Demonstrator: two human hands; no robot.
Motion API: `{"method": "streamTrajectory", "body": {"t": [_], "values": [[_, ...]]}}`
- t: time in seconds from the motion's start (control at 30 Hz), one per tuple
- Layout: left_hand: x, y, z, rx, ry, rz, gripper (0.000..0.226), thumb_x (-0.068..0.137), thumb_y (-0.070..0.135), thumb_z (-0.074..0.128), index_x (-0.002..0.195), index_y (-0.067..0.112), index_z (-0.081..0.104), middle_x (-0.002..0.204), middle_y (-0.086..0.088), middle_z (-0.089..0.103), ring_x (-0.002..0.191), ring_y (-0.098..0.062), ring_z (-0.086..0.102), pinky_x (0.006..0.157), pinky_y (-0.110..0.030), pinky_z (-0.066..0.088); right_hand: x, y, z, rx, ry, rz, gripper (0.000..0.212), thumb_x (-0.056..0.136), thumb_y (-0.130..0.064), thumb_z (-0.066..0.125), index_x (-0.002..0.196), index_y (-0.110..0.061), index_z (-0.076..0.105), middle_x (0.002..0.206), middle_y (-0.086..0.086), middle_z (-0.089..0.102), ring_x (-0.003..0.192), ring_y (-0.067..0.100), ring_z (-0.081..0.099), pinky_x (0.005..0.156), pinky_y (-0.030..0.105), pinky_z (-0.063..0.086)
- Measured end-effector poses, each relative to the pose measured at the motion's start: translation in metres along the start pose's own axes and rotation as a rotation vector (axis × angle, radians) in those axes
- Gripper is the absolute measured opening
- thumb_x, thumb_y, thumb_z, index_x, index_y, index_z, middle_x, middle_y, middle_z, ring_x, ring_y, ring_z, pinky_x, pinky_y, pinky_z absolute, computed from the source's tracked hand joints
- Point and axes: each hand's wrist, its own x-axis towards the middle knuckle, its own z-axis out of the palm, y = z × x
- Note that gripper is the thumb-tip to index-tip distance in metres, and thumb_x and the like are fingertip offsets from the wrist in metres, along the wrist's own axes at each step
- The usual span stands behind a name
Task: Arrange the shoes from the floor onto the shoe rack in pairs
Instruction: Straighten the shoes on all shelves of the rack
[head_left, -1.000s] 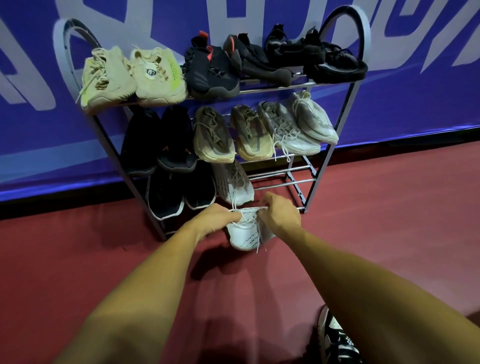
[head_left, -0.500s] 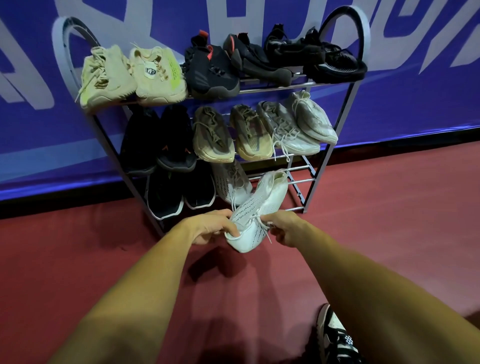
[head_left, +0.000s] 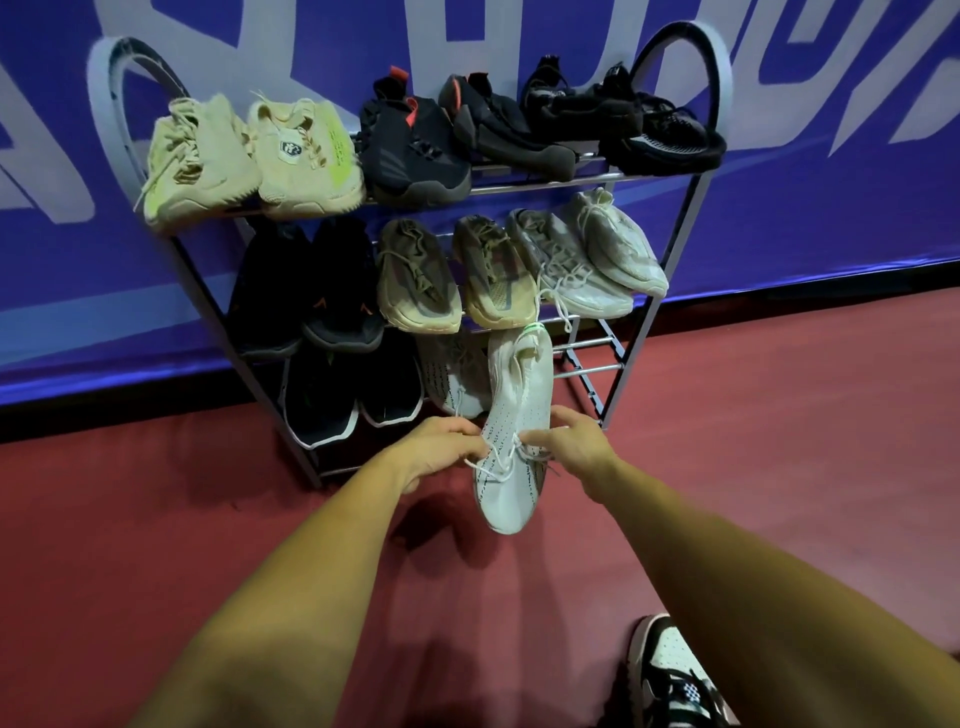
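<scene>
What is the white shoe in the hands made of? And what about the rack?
The white shoe looks like soft knitted fabric. It is matte, with a fine dotted weave and cord laces. Its sole is hard to judge from here. The rack seems to be metal, because its thin rods are silvery and catch bright glints of light.

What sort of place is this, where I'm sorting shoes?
Probably an indoor sports hall or event venue: a red floor, a big blue banner with huge letters along the wall, and a loaded shoe rack.
</scene>
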Motion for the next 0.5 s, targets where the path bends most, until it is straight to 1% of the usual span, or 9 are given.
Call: {"method": "streamTrajectory", "body": {"t": [0.03,0.07,0.13,0.2,0.23,0.3,0.33,0.4,0.5], "values": [[0.002,0.0,0.001,0.003,0.024,0.001,0.014,0.076,0.019,0.073,0.09,0.018,0.077,0.088,0.001,0.072,0.083,-0.011,0.058,0.078,-0.023,0.045,0.001,0.002,0.0,-0.084,0.01,-0.055,0.036,0.079,-0.017,0.077,0.113,-0.02,0.069,0.095,-0.005,0.074,0.084,0.015,0.071,0.071,0.027,0.058],[0.004,0.001,0.002,-0.001,0.046,0.0,0.011,0.076,0.02,0.071,0.086,0.018,0.076,0.083,0.003,0.07,0.08,-0.01,0.056,0.075,-0.023,0.043,0.001,0.004,0.0,-0.16,0.016,-0.095,0.039,0.078,-0.024,0.076,0.115,-0.024,0.067,0.098,-0.007,0.073,0.087,0.014,0.071,0.073,0.029,0.058],[0.007,0.004,0.005,-0.008,0.082,-0.004,0.007,0.077,0.02,0.068,0.078,0.014,0.072,0.069,0.006,0.062,0.069,-0.009,0.05,0.064,-0.023,0.039,-0.001,0.004,-0.001,-0.24,0.02,-0.149,0.046,0.076,-0.034,0.074,0.121,-0.032,0.062,0.1,-0.011,0.072,0.085,0.009,0.069,0.067,0.023,0.052],[0.009,0.008,0.009,-0.015,0.109,-0.012,0.009,0.079,0.017,0.065,0.07,0.018,0.065,0.054,0.01,0.048,0.057,-0.009,0.039,0.051,-0.023,0.03,-0.002,0.004,-0.003,-0.243,0.014,-0.187,0.055,0.074,-0.035,0.074,0.126,-0.039,0.056,0.101,-0.015,0.071,0.081,0.003,0.067,0.063,0.018,0.047],[0.012,0.009,0.011,-0.018,0.124,-0.016,0.013,0.08,0.016,0.064,0.068,0.02,0.062,0.052,0.01,0.043,0.055,-0.009,0.035,0.049,-0.024,0.026,-0.002,0.005,-0.004,-0.231,0.009,-0.203,0.058,0.073,-0.034,0.075,0.127,-0.041,0.054,0.101,-0.016,0.072,0.079,0.0,0.068,0.062,0.015,0.047],[0.017,0.009,0.015,-0.03,0.137,-0.018,0.014,0.08,0.016,0.063,0.067,0.021,0.061,0.055,0.005,0.041,0.055,-0.012,0.033,0.048,-0.026,0.022,-0.001,0.008,-0.007,-0.195,-0.007,-0.215,0.067,0.071,-0.03,0.077,0.131,-0.044,0.051,0.101,-0.017,0.073,0.079,-0.002,0.069,0.062,0.011,0.048],[0.02,0.009,0.017,-0.038,0.143,-0.018,0.011,0.08,0.017,0.063,0.069,0.021,0.063,0.058,0.003,0.041,0.056,-0.012,0.033,0.048,-0.027,0.022,0.001,0.011,-0.008,-0.179,-0.018,-0.216,0.071,0.071,-0.029,0.078,0.134,-0.046,0.049,0.1,-0.015,0.074,0.08,-0.001,0.07,0.065,0.013,0.051],[0.022,0.011,0.019,-0.043,0.153,-0.027,0.007,0.081,0.018,0.063,0.074,0.019,0.066,0.063,0.001,0.044,0.056,-0.013,0.035,0.048,-0.026,0.023,0.006,0.016,-0.011,-0.164,-0.039,-0.206,0.078,0.069,-0.029,0.08,0.136,-0.05,0.046,0.098,-0.011,0.076,0.083,0.006,0.072,0.073,0.022,0.057],[0.027,0.012,0.019,-0.03,0.149,-0.03,0.013,0.082,0.019,0.061,0.069,0.02,0.064,0.067,0.0,0.049,0.06,-0.013,0.04,0.047,-0.024,0.025,0.011,0.017,-0.015,-0.16,-0.064,-0.184,0.08,0.071,-0.023,0.08,0.139,-0.047,0.046,0.097,-0.007,0.076,0.083,0.008,0.073,0.073,0.022,0.057]]}}
